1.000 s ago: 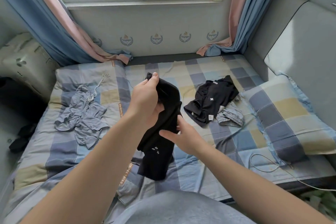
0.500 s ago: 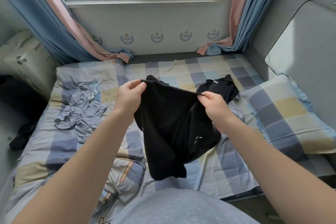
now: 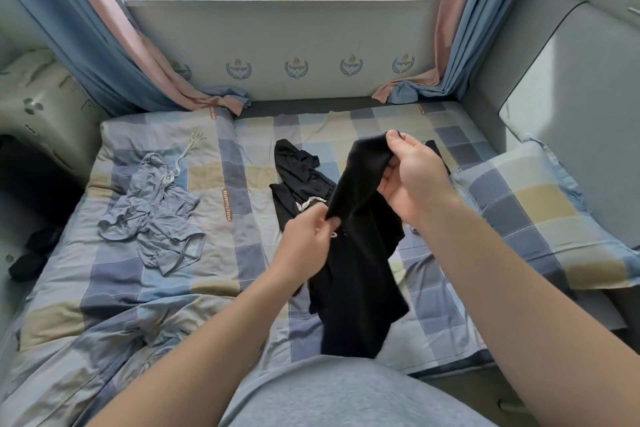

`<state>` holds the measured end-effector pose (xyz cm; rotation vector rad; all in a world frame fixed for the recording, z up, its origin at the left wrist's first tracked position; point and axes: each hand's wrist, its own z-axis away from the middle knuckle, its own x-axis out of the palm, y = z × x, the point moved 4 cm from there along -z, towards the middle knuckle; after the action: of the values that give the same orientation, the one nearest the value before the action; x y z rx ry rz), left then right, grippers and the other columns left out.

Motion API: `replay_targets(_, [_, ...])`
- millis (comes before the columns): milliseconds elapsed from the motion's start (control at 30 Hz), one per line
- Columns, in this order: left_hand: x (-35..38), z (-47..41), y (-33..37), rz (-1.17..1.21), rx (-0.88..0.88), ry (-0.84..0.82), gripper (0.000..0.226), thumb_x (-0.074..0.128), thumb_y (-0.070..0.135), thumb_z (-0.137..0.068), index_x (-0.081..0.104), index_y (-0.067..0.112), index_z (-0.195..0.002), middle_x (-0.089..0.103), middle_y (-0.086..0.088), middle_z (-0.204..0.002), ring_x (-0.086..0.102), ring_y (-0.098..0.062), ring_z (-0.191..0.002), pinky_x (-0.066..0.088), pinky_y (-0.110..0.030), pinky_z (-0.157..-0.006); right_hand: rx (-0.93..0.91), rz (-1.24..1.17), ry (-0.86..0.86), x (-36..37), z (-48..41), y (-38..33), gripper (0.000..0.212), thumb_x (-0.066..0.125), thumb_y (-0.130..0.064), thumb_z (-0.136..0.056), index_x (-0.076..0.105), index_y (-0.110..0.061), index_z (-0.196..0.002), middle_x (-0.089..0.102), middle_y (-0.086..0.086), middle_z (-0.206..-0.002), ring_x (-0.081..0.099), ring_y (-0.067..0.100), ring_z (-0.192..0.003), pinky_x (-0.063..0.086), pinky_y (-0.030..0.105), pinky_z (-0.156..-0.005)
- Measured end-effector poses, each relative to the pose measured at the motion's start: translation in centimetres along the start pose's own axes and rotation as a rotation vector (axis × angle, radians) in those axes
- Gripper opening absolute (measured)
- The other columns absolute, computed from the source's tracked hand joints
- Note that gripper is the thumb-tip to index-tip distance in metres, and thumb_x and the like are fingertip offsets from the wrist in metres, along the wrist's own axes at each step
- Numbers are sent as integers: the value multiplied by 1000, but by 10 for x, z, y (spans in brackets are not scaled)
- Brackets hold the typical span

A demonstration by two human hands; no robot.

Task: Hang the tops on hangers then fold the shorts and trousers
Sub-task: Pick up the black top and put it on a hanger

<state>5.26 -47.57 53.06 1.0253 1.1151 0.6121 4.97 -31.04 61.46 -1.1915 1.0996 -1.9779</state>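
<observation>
I hold a black garment (image 3: 360, 274) in the air over the bed. My right hand (image 3: 412, 177) pinches its top edge, raised high. Lower down, my left hand (image 3: 308, 239) grips the garment's left edge. The cloth hangs down towards my lap. A second black garment (image 3: 298, 177) with a white drawstring lies crumpled on the bed behind my left hand. A blue-grey garment (image 3: 156, 218) with a cord lies spread at the left of the bed.
The bed has a checked sheet (image 3: 221, 274) and a matching pillow (image 3: 540, 211) at the right. Curtains (image 3: 114, 55) hang at both sides of the window. A padded headboard (image 3: 575, 87) stands at the right. Dark cloth (image 3: 31, 253) lies on the floor at the left.
My hands held the black garment stretched out wide between them; now my right hand is raised and my left hand has dropped lower, so the cloth hangs gathered. The view has shifted right.
</observation>
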Motion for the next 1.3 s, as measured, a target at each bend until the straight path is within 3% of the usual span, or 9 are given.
replay_targets(100, [-21, -1, 7, 157, 12, 98, 23, 50, 18, -104, 51, 7, -84, 47, 13, -54, 43, -7, -49, 35, -22, -48, -38, -37, -39, -8, 4, -9, 17, 43, -13, -107, 60, -11, -106, 77, 8, -93, 75, 21, -87, 61, 36, -72])
replay_targets(233, [-55, -12, 32, 385, 18, 224, 26, 47, 21, -105, 54, 2, -88, 49, -9, -77, 46, -24, -72, 39, -45, -65, -47, 81, -161, -18, 10, -4, 26, 50, -16, -102, 58, -20, -127, 71, 3, -123, 68, 24, -115, 55, 43, -95])
replay_targets(500, [-63, -16, 51, 673, -98, 145, 45, 49, 27, -105, 65, 28, -64, 63, -1, -69, 61, -15, -63, 53, -32, -59, 97, 600, -437, -14, 44, 89, 69, 81, -36, -77, 49, -32, -138, 64, -11, -129, 63, 3, -115, 55, 23, -89])
replay_targets(600, [-65, -17, 54, 780, -131, 118, 47, 49, 25, -105, 66, 27, -62, 63, 1, -64, 63, -14, -57, 56, -30, -55, 142, 748, -464, -9, 48, 127, 40, 75, -32, -87, 58, -35, -123, 70, -23, -110, 65, -6, -102, 52, 11, -77])
replay_targets(700, [-79, -19, 50, 826, -121, 195, 33, 48, 22, -106, 64, 20, -77, 66, 0, -69, 66, -15, -64, 59, -33, -63, 67, 832, -360, -14, 31, 128, 9, 61, -23, -99, 69, -19, -99, 72, -8, -94, 67, 11, -93, 51, 26, -79])
replay_targets(833, [-100, -20, 22, 621, -178, 299, 11, 54, 23, -104, 63, 17, -107, 70, -1, -98, 66, -16, -92, 54, -28, -75, 89, 736, -197, -24, 10, 101, 25, 61, -21, -98, 64, 4, -97, 67, 15, -82, 62, 19, -80, 45, 32, -71])
replay_targets(933, [-92, -10, 1, 392, -243, 203, 33, 67, 28, -96, 59, 17, -125, 67, 4, -111, 64, -8, -98, 47, -23, -76, 137, 567, -124, -24, 3, 77, 19, 63, -20, -97, 71, -3, -94, 75, 8, -83, 69, 17, -76, 52, 26, -64])
replay_targets(1133, [-15, 26, -15, 110, -184, -329, 39, 79, 39, -83, 65, 26, -118, 71, 9, -115, 67, -6, -105, 55, -32, -93, 127, 450, -120, -6, 8, 59, 20, 62, -21, -97, 72, -6, -90, 76, 12, -83, 73, 24, -74, 57, 34, -69])
replay_targets(1300, [0, 25, -20, 122, -33, -129, 12, 65, 20, -96, 65, 9, -92, 62, -3, -75, 57, -20, -68, 46, -40, -66, 143, 351, -154, -3, 15, 45, 19, 59, -17, -97, 70, -2, -99, 73, 16, -84, 72, 23, -69, 57, 29, -58])
